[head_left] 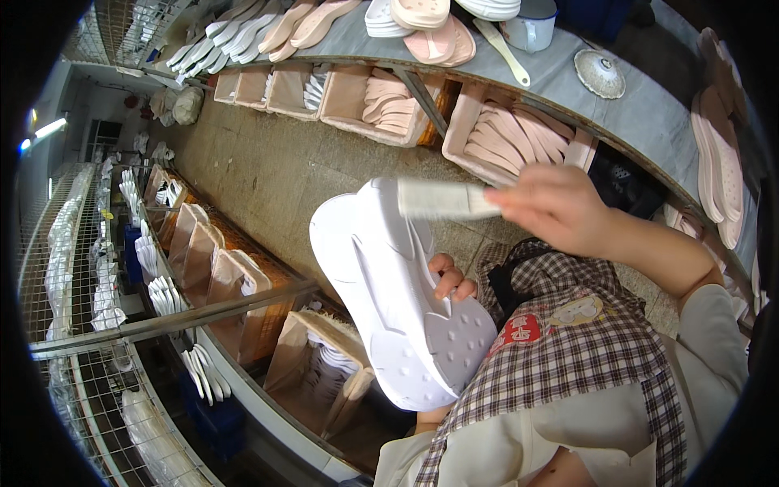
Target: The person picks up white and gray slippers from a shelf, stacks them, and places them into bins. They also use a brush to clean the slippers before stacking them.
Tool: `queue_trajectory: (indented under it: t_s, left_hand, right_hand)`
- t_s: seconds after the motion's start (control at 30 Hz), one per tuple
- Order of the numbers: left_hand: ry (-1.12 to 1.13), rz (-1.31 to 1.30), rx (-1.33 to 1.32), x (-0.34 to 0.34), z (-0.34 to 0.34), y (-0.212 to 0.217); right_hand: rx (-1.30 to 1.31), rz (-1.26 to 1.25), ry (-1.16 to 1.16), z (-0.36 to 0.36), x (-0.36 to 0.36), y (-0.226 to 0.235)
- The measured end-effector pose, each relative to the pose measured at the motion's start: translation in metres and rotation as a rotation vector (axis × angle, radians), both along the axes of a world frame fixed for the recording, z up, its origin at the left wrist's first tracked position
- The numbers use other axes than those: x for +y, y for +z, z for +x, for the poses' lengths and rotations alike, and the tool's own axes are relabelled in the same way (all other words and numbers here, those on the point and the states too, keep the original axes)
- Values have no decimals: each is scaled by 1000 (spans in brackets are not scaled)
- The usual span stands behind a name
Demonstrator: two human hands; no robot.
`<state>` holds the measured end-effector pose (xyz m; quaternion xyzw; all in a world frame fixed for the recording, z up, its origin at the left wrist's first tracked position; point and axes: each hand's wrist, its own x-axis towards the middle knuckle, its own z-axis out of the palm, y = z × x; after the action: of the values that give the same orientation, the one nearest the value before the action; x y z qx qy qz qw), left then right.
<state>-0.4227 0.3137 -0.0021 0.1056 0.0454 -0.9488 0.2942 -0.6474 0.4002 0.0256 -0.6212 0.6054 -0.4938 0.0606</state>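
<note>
My left hand (pixel 452 277) is wrapped round the edge of a small stack of white shoe soles (pixel 377 292), held in front of my checked apron (pixel 568 357). Its fingertips show at the inner side, while the rest of the hand is hidden behind the soles. One sole shows round studs near my body. My right hand (pixel 560 209) grips a flat brush (pixel 446 200) with a pale head, smeared by motion. The brush lies over the far end of the soles; whether it touches them I cannot tell.
A grey bench (pixel 560 57) curves along the far side, bearing pale soles, an enamel mug (pixel 529 26), a second brush (pixel 503 53) and a metal lid (pixel 600 74). Lined crates of soles (pixel 519 134) stand beneath it. On the left are more crates (pixel 316 365) and wire racks (pixel 73 268).
</note>
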Motion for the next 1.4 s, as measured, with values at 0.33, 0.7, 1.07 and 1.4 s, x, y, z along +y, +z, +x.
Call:
queue_trajectory:
  t_s: [0.33, 0.7, 1.07, 1.4]
  left_hand:
    - [-166, -43, 23, -8, -2, -11]
    - [-36, -43, -14, 5, -9, 25]
    - [4, 103, 219, -16, 1, 10]
    - [123, -14, -81, -6, -2, 41]
  right_hand:
    - [26, 77, 142, 46, 6, 4]
    - [-291, 1, -274, -11, -11, -14]
    - [-1262, 73, -746, -119, 54, -32]
    - [-1285, 215, -622, -181, 26, -55]
